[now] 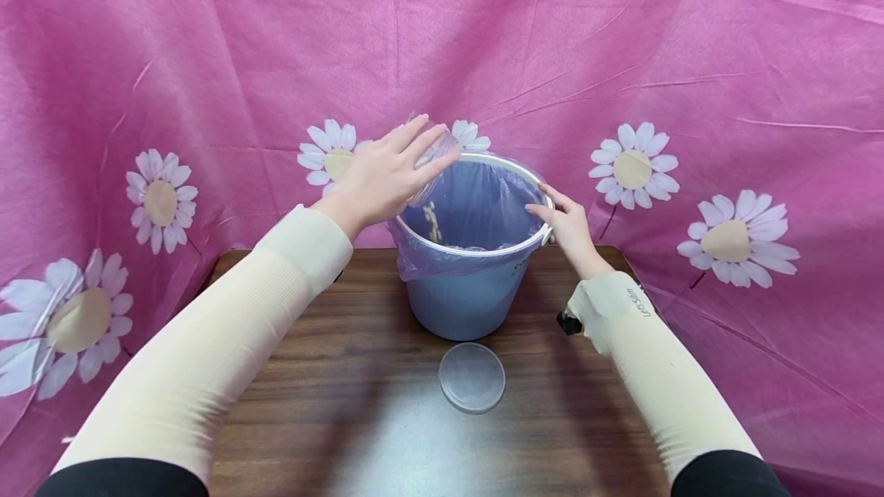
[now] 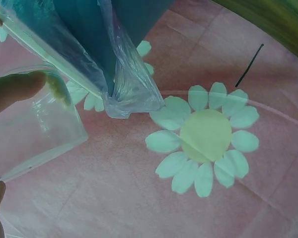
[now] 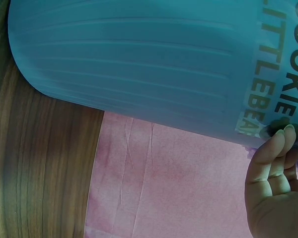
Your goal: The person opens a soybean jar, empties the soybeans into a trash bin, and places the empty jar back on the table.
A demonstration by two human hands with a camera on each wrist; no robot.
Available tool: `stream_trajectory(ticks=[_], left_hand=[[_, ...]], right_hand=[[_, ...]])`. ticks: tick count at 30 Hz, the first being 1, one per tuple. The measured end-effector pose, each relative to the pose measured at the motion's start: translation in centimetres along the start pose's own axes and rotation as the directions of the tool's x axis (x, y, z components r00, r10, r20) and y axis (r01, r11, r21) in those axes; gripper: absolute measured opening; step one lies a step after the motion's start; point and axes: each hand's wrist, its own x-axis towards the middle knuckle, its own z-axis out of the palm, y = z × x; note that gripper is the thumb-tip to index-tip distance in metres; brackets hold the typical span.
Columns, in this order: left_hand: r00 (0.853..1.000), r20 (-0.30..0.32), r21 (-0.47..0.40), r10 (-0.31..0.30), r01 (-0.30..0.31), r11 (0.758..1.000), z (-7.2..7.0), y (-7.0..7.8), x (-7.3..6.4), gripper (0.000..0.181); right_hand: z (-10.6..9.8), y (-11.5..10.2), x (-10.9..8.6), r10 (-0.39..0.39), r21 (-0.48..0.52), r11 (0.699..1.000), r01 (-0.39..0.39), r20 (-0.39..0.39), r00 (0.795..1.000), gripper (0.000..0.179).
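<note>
My left hand (image 1: 383, 175) grips a clear plastic container (image 2: 44, 126), tipped over the left side of a blue trash bin (image 1: 463, 301). Pale small pieces (image 1: 432, 222) drop from it inside the bin; what they are is too small to tell. The left wrist view shows thumb and finger on opposite sides of the container, with some yellowish bits (image 2: 58, 88) near its mouth. A translucent purple bag (image 1: 423, 263) lines the bin and folds over its white rim. At the right, my right hand (image 1: 572, 230) holds that rim, thumb inside and fingers outside.
A round clear lid (image 1: 473, 376) lies flat on the brown wooden table (image 1: 311, 397), in front of the bin. Pink cloth (image 1: 262, 37) with white daisies hangs behind and at both sides.
</note>
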Motion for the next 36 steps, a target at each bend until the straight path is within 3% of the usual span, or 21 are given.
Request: stream_trajectory(ticks=[6, 9, 14, 18, 23, 30, 33, 36], left_hand=[[0.997, 0.062, -0.024, 0.052, -0.050, 0.998, -0.3, 0.1, 0.3, 0.059], [0.997, 0.020, -0.009, 0.080, -0.080, 0.997, -0.3, 0.1, 0.8, 0.055], [0.992, -0.107, 0.017, 0.070, -0.069, 0.997, -0.5, 0.0, 1.8, 0.052], [0.986, -0.088, 0.003, 0.144, -0.145, 0.989, -0.5, 0.2, 2.2, 0.050], [0.984, -0.125, 0.032, 0.126, -0.123, 0.992, -0.5, 0.3, 2.6, 0.049], [0.982, -0.107, 0.029, 0.158, -0.156, 0.987, -0.4, 0.4, 2.3, 0.049], [0.981, -0.097, 0.028, 0.170, -0.169, 0.985, -0.3, 0.6, 2.0, 0.050], [0.974, -0.054, 0.016, 0.221, -0.221, 0.975, 0.1, 0.7, 1.6, 0.051]], right_hand=[[0.0, -0.2, -0.3, -0.003, -0.005, 1.000, 0.003, 0.000, 1.000, 0.062], [0.1, -0.2, -0.3, -0.003, -0.011, 1.000, 0.003, -0.002, 1.000, 0.061], [0.1, -0.1, -0.3, -0.013, -0.005, 1.000, 0.013, -0.004, 1.000, 0.061], [0.1, -0.1, -0.3, -0.015, -0.003, 1.000, 0.015, -0.007, 1.000, 0.061], [0.1, -0.7, -0.6, 0.001, -0.004, 1.000, -0.001, 0.004, 1.000, 0.062], [0.3, -2.0, -1.5, 0.017, 0.023, 1.000, -0.018, 0.018, 1.000, 0.061], [0.3, -1.6, -1.1, 0.019, 0.020, 1.000, -0.019, 0.017, 1.000, 0.061], [0.3, -0.8, -0.7, 0.010, 0.010, 1.000, -0.010, -0.009, 1.000, 0.061]])
